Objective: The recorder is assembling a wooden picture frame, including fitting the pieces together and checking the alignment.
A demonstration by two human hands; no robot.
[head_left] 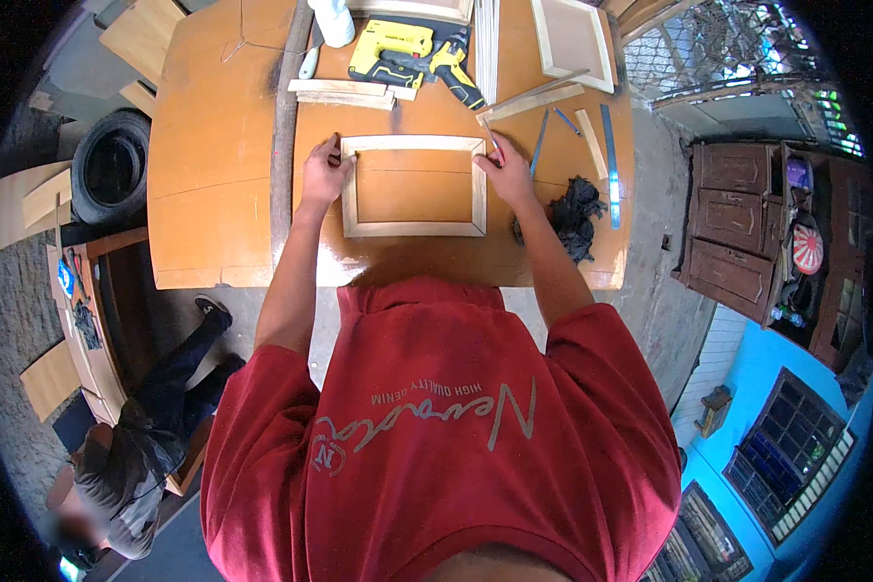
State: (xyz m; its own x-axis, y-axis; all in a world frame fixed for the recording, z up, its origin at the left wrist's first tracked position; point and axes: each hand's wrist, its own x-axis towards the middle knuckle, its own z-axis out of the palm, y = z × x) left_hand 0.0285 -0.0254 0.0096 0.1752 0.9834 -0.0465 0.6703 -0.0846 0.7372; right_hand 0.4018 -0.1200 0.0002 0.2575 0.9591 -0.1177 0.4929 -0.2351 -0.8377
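Observation:
A light wooden rectangular frame (415, 230) lies flat on the orange-brown tabletop in front of me. My left hand (326, 175) grips its left side near the upper corner, the thumb resting on the wood. On the opposite side, my right hand (508, 175) pinches the frame near its upper right corner. A slim reddish stick, perhaps a pencil (496, 145), shows between the right fingers. Something small and dark shows at the left fingertips, too unclear to name. Just right of my right forearm is a crumpled black cloth (575, 215).
Beyond the frame are wooden strips (344, 95), a yellow staple gun (390, 50), a yellow-black drill (453, 70) and a white bottle (333, 21). A steel ruler (610, 165) lies at the right. Another person (131, 475) sits at lower left, near a tire (113, 167).

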